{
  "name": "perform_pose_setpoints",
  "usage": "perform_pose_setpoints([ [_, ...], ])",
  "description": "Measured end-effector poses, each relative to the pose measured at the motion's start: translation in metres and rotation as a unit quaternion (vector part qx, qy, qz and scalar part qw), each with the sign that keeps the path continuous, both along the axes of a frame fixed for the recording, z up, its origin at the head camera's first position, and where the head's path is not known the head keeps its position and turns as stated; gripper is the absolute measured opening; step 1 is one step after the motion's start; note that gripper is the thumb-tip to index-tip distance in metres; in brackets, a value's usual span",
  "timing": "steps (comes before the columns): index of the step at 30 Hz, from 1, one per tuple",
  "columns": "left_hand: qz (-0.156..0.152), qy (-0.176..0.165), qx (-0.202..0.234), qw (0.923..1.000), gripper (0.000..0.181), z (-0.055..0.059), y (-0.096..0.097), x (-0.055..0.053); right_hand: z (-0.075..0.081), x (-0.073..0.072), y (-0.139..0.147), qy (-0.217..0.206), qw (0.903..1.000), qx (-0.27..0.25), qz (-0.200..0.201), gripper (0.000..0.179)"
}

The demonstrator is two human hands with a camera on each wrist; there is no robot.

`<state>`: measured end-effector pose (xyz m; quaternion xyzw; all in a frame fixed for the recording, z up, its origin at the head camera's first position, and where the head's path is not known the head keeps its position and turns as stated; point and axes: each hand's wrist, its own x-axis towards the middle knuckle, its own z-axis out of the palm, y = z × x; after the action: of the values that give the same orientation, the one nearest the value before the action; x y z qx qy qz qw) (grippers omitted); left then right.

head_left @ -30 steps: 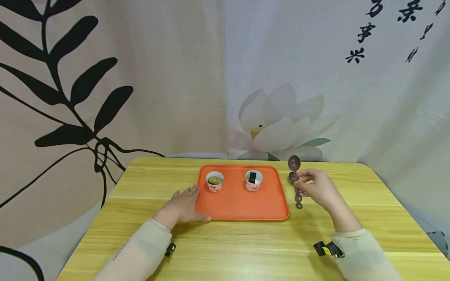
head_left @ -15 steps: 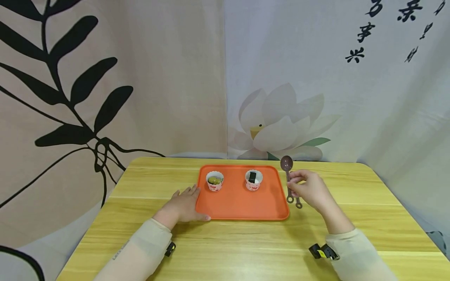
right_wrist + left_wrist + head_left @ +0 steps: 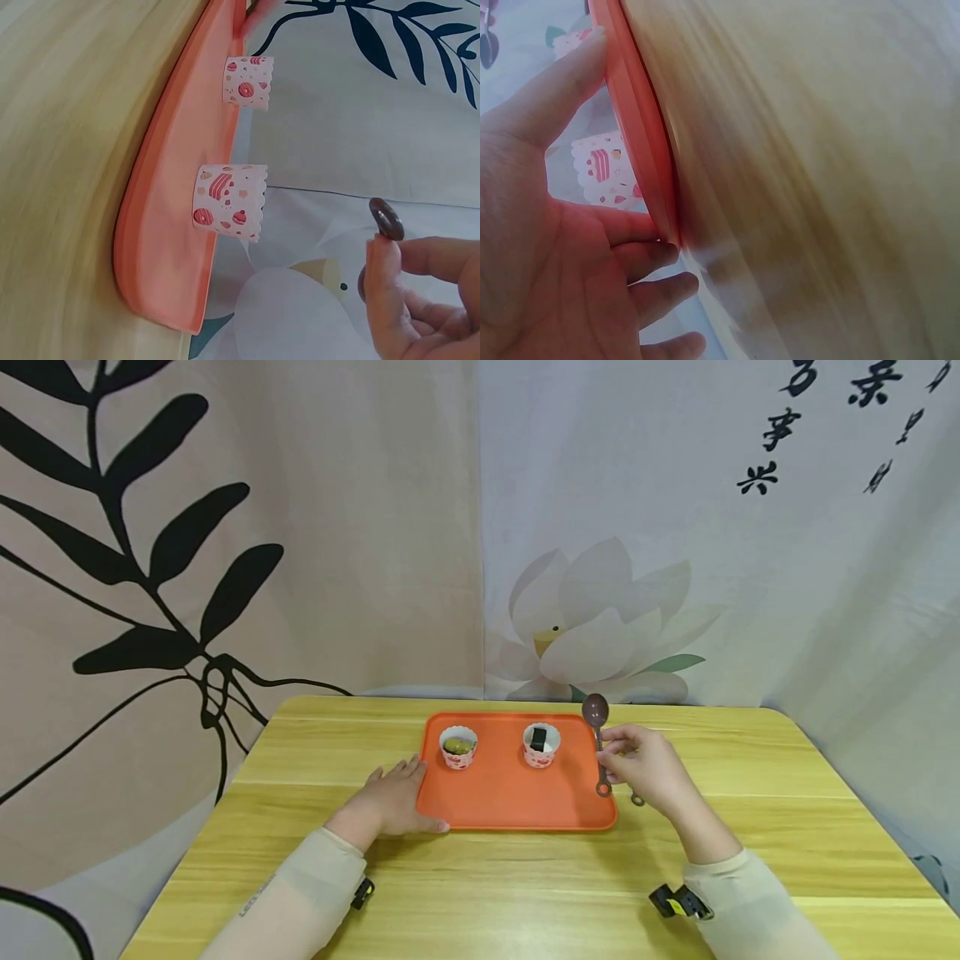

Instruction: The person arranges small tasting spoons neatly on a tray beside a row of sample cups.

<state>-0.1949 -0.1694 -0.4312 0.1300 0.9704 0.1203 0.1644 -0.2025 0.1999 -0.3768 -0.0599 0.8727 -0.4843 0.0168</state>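
Note:
Between thumb and fingers, my right hand [image 3: 647, 770] pinches a brown spoon [image 3: 596, 711] by its handle, bowl end pointing away, over the right rim of an orange tray [image 3: 517, 797]. In the right wrist view the spoon's handle end [image 3: 387, 219] pokes out above the fingertips. A second spoon [image 3: 637, 799] is mostly hidden under that hand; only its ring end shows. My left hand [image 3: 393, 800] rests with straight fingers at the tray's near left corner, thumb and fingertips touching the rim [image 3: 641, 112].
Two white paper cups with pink prints stand on the tray. The left cup [image 3: 458, 761] contains something green; the right cup [image 3: 540, 757] contains a black and white piece. A wooden table [image 3: 487, 893] lies under everything, with a printed curtain [image 3: 390, 527] behind it.
My right hand has lifted one spoon away from the other and carried it left, from beside the tray to over its right rim. The left hand and the tray stay in place.

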Motion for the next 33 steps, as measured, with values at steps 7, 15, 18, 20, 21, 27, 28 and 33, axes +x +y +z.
perform_pose_setpoints([
  [7,0.001,0.000,0.006,1.0000,0.114,-0.001,0.000,0.000,0.000,-0.001,-0.008,0.003,1.0000,-0.007,0.000,0.033],
  [15,0.000,-0.001,0.007,1.0000,0.114,0.000,-0.001,0.000,-0.003,-0.003,-0.020,-0.003,0.9999,-0.012,0.005,0.032],
  [18,-0.001,0.000,0.009,1.0000,0.114,-0.001,-0.001,0.000,-0.005,-0.004,-0.023,-0.007,0.9996,-0.025,0.006,0.032],
  [20,-0.001,0.000,0.008,1.0000,0.114,-0.001,-0.001,0.000,-0.006,-0.004,-0.025,-0.009,0.9994,-0.033,0.007,0.032],
  [21,-0.001,0.000,0.010,1.0000,0.114,0.000,-0.001,0.001,-0.006,-0.004,-0.026,-0.010,0.9993,-0.035,0.007,0.032],
  [27,0.000,0.001,0.013,0.9999,0.114,0.000,-0.001,0.002,-0.006,-0.005,-0.034,-0.019,0.9986,-0.046,0.019,0.033],
  [28,0.000,0.001,0.013,0.9999,0.113,0.000,-0.001,0.001,-0.007,-0.005,-0.036,-0.019,0.9985,-0.047,0.020,0.033],
  [33,0.000,0.000,0.008,1.0000,0.113,-0.001,-0.001,0.000,-0.011,-0.007,-0.044,-0.017,0.9986,-0.045,0.023,0.032],
])
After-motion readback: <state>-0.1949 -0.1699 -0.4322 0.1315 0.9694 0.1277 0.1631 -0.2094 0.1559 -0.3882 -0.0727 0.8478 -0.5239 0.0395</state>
